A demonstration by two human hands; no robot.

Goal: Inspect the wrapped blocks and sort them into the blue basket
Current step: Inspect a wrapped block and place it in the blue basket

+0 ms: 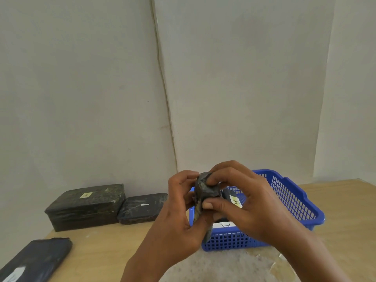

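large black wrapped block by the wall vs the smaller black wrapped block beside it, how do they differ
The large black wrapped block stands taller and wider than the smaller black wrapped block on its right. The large one's top label is yellowish; the smaller one's is a thin white strip. Both lie flat on the wooden table, untouched.

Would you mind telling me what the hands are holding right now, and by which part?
Both hands grip one black wrapped block above the blue basket: the left hand around its left side, the right hand pinching its upper end and front.

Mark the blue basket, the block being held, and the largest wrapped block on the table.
blue basket (293, 197), head view, right mesh wall.
held block (205, 191), head view, wrapped face between both hands.
largest wrapped block (85, 208), head view, front upper face.
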